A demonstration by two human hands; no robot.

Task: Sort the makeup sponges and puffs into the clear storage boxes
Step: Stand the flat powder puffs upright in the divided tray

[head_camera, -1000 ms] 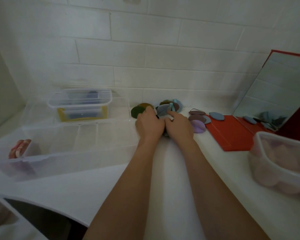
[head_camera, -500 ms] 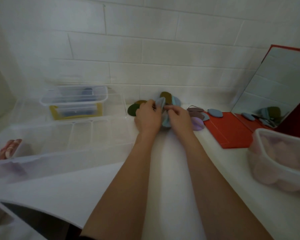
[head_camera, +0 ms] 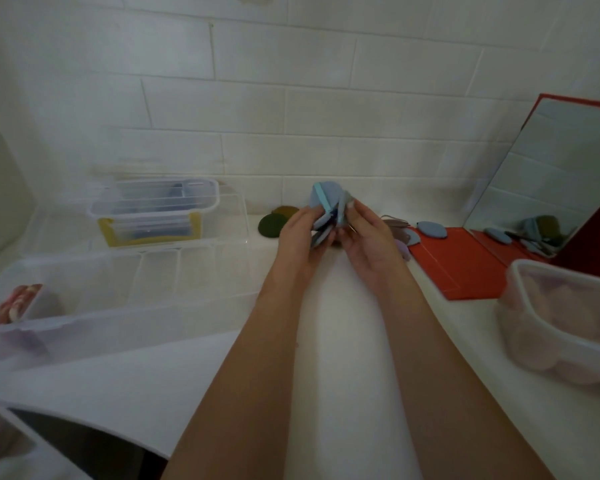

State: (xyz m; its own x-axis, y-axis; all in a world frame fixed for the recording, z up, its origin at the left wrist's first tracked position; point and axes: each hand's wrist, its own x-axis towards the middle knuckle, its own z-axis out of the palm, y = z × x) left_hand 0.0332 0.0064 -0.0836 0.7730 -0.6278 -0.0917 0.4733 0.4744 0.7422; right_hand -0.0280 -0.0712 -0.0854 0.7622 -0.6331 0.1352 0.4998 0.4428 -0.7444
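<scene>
Head view: the left hand [head_camera: 300,233] and right hand [head_camera: 368,237], flat on the counter a second ago, now jointly grip the lifted blue puffs [head_camera: 326,209], ready for boxing.

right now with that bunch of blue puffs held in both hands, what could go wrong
1. The blue puffs fan out loosely between the left hand and right hand, so one may slip out when carried.
2. The divided clear box lies to the left; a dropped puff could land in the wrong compartment.
3. The green puffs lie just beyond the left hand and could get knocked.
</scene>
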